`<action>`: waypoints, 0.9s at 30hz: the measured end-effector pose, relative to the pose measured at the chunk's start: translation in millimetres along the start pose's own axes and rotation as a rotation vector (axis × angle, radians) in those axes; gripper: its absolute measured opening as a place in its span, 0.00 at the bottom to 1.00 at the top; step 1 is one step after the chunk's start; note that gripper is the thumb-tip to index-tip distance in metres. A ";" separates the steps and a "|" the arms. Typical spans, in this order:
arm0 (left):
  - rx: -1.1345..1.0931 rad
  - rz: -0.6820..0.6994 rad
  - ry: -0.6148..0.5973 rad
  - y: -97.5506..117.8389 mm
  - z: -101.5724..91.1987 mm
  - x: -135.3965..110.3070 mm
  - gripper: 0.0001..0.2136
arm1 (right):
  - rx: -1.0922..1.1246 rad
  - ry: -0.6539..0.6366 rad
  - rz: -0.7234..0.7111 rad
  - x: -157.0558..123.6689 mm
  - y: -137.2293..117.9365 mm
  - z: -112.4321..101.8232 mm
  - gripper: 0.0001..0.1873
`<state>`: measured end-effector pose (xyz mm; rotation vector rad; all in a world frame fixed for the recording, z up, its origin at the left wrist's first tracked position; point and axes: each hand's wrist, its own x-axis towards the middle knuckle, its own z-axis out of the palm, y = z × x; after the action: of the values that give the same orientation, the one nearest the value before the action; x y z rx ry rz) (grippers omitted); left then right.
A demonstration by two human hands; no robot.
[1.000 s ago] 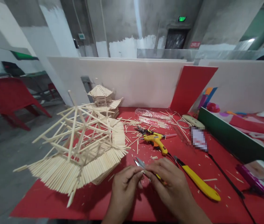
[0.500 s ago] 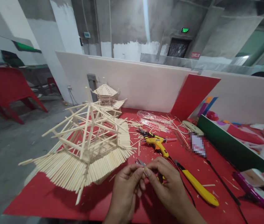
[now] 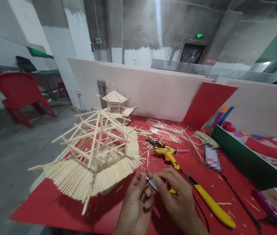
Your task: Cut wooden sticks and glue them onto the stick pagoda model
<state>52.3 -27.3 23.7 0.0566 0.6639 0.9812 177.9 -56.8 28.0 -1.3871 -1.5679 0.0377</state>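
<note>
My left hand [image 3: 138, 194] pinches a short pale wooden stick [image 3: 144, 176] between thumb and fingertips. My right hand [image 3: 175, 191] is closed beside it, thumb against forefinger, around a small cutting tool [image 3: 153, 184]. The tool's silver blade shows between the hands and a bit of yellow handle shows under the right palm; its exact kind is partly hidden. Left of the hands stands a pagoda model [image 3: 96, 153] of wooden sticks, with an open roof frame above a skirt of slats. Ahead lies a yellow hot glue gun [image 3: 166, 155].
A second pagoda model [image 3: 115, 101] stands behind. Pliers [image 3: 154, 142], bagged sticks [image 3: 165, 130] and a yellow utility knife [image 3: 213, 204] lie on the red table [image 3: 55, 210]. A green-sided box [image 3: 246, 153] is at right. White boards [image 3: 153, 88] border the back.
My hands have parted slightly; the stick's end and more of the silver blade now show between them. The whole view has shifted, moving the scene a little rightward.
</note>
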 end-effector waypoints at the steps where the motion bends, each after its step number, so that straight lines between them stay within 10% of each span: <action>1: 0.022 0.029 0.014 2.0 0.5 0.3 0.23 | -0.109 0.000 0.075 5.2 8.6 -5.0 0.07; 6: 0.100 0.062 0.048 5.4 1.5 2.0 0.25 | -0.667 -0.242 0.602 36.7 68.4 -24.4 0.17; 15: 0.079 -0.023 0.085 7.6 4.0 -5.1 0.11 | -0.430 -0.540 0.809 42.6 142.7 -6.7 0.16; 27: 0.000 -0.020 0.045 10.8 1.2 1.0 0.11 | -0.094 -0.056 0.525 16.0 60.0 -56.5 0.18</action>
<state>45.2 -20.1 27.8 0.0283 0.7045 0.9655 261.8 -55.5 30.7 -1.8535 -1.2230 0.3259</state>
